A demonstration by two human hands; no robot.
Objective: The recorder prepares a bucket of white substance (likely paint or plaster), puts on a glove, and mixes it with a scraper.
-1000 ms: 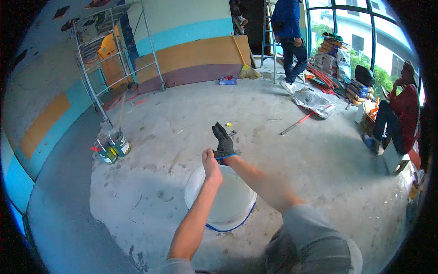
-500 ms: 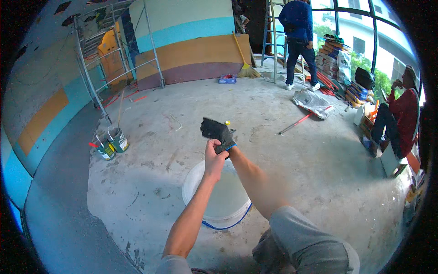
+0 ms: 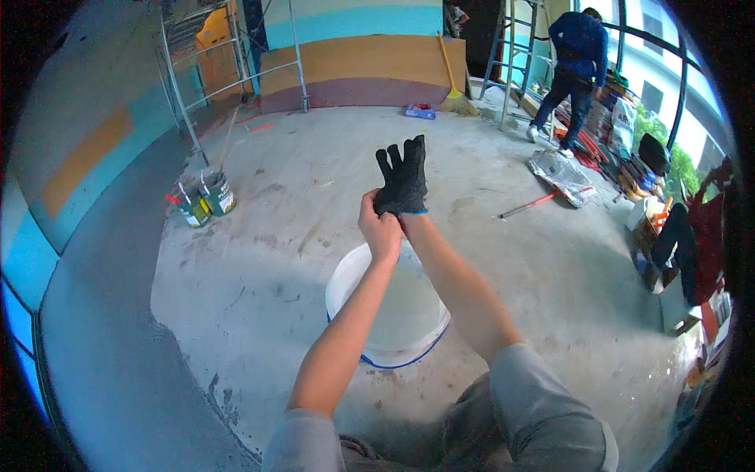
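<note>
— What have we got at the hands?

— The right hand (image 3: 403,179) is up in front of the person, inside a black glove (image 3: 406,161), fingers straight and spread upward, holding nothing. The left hand (image 3: 381,228) is bare and closed around the glove's cuff at the right wrist, thumb and fingers pinched on the blue-edged hem.

— And below them?

— A white bucket (image 3: 346,277) with a blue rim line stands on the concrete floor (image 3: 259,259), directly under both forearms. It looks to hold pale liquid, though I can't tell what.

— Anything else close by?

— Off to the person's left, two small paint cans (image 3: 206,198) sit side by side on the floor, near the foot of a metal scaffold frame (image 3: 228,71). A broom (image 3: 452,86) leans against the striped wall at the back.

— Other people?

— Two. One person in blue (image 3: 578,55) stands by a ladder (image 3: 503,55) at the far right, well apart from the bucket; another in a red top (image 3: 704,236) is at the right edge — partly cut off by the rim. A red-handled tool (image 3: 528,206) lies on the floor between them and the glove.
</note>
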